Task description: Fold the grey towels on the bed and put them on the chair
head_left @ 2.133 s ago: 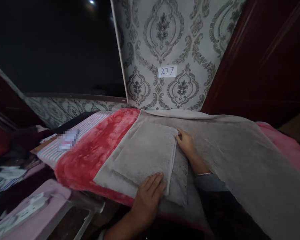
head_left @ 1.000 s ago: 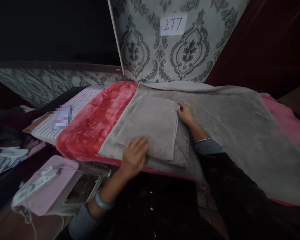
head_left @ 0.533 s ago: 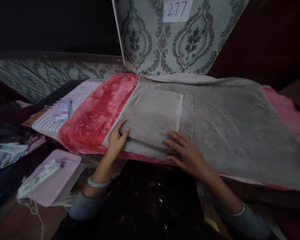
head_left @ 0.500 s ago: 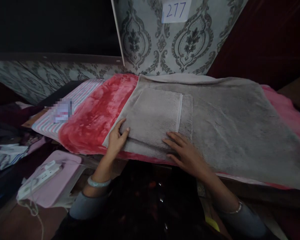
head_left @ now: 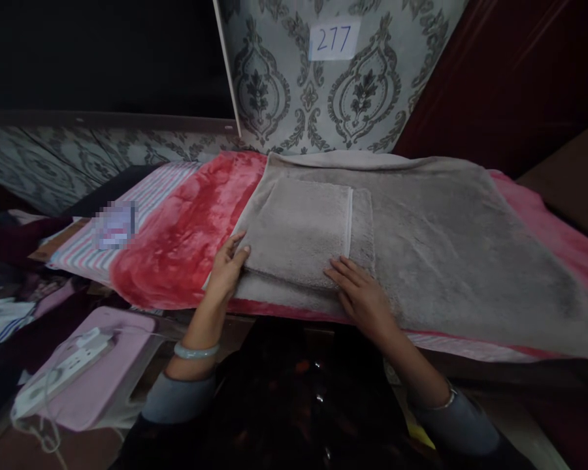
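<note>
A folded grey plush cloth [head_left: 298, 225] with a white strip along its right side lies flat on a larger grey blanket [head_left: 451, 254]. My left hand [head_left: 225, 267] rests at the front left corner of the folded cloth, thumb and fingers apart. At the front right corner, the fingers of my right hand [head_left: 360, 290] lie stretched out over the edge, touching the cloth near the white strip. A narrow layer of the cloth shows beyond that strip. Neither hand lifts anything.
Under the grey blanket is a red plush blanket [head_left: 176, 241], then striped bedding [head_left: 78, 248] further left. A power strip [head_left: 63, 372] with cords sits on a pink stool [head_left: 98, 398]. Behind are a dark screen [head_left: 102, 59] and a wall paper marked 277 [head_left: 334, 39].
The view has shifted slightly. My right-hand fingers have drawn closer together at the cloth's front right corner. My left hand stays at the left corner, and the folded cloth looks the same.
</note>
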